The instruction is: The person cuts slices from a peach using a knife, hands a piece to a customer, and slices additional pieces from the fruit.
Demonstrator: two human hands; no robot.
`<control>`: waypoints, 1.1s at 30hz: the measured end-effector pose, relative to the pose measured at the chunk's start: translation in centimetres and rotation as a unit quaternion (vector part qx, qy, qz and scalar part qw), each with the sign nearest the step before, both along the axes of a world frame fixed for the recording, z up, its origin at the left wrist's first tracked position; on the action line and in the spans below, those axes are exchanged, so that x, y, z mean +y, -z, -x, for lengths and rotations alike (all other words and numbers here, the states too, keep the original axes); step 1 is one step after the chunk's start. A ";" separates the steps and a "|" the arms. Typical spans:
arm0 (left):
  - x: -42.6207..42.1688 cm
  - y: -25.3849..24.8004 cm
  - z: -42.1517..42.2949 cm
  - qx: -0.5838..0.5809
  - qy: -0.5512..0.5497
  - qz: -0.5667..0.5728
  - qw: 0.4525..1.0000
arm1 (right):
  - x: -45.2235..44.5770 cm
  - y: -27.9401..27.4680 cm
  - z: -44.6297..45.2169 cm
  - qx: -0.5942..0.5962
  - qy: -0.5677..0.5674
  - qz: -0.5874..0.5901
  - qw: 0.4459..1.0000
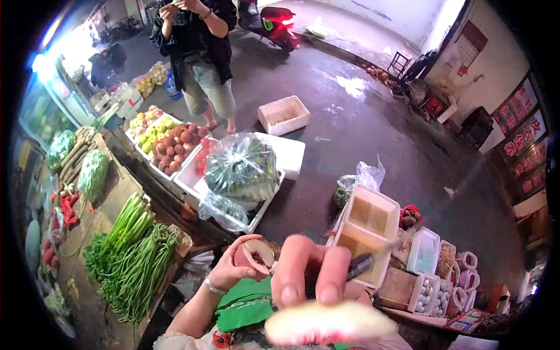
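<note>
My left hand (236, 269), with a bracelet at the wrist, is closed around a cut peach (255, 256). Its pale flesh and reddish middle show where a wedge is gone. Close to the camera, my right hand (312, 268) pinches a pale peach slice (329, 324) with a pinkish-red edge, blurred by nearness. A knife (360, 265) with a dark handle also sits in the right hand, its blurred blade pointing up and right. Green cloth (245, 303) covers part of my front below the hands.
Celery and long beans (143, 265) lie on the left stall board. Beyond stand a crate of peaches (175, 149) and bagged greens (242, 166). Water-filled foam boxes (373, 213) and egg boxes (429, 291) are on the right. A person (198, 58) stands ahead near a white box (284, 115).
</note>
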State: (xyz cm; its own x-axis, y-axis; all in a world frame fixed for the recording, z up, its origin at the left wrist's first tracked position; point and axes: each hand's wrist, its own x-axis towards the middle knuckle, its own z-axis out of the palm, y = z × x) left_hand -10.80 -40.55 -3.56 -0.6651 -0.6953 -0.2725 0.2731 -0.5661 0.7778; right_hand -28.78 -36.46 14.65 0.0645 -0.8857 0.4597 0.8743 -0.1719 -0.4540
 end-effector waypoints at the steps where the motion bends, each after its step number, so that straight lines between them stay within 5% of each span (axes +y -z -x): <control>1: 0.1 -1.1 -0.5 0.054 -0.014 -0.037 0.998 | -0.1 0.2 -0.3 -0.016 -0.012 0.026 0.999; 7: 0.6 -0.5 -1.9 0.037 -0.050 -0.030 0.998 | -0.8 -0.4 -0.3 -0.015 -0.081 0.095 0.992; 10: 0.9 -0.1 -2.1 0.033 -0.064 -0.035 0.997 | -4.9 1.5 -2.9 -0.165 -0.082 0.337 0.923; 14: 1.0 -0.5 -2.1 0.028 -0.084 -0.047 0.995 | -3.5 -0.1 -1.9 -0.086 -0.091 0.259 0.958; 25: 1.5 -0.2 -2.6 0.019 -0.089 -0.075 0.993 | -5.3 0.7 -5.1 -0.187 -0.039 0.306 0.933; 30: 1.2 -0.6 -2.4 0.016 -0.062 -0.049 0.997 | -3.5 -1.2 -0.2 -0.003 -0.139 0.208 0.968; 33: 1.4 -0.8 -2.1 0.021 -0.079 -0.055 0.995 | -4.7 0.3 -2.6 -0.109 -0.055 0.295 0.948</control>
State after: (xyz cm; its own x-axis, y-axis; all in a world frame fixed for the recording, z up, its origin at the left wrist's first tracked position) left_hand -8.75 -39.10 -2.79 -0.5627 -0.7590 -0.3277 0.3956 -0.5953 0.6994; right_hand -26.20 -41.14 14.35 -0.0117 -0.4630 0.8863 0.9634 -0.2426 -0.1141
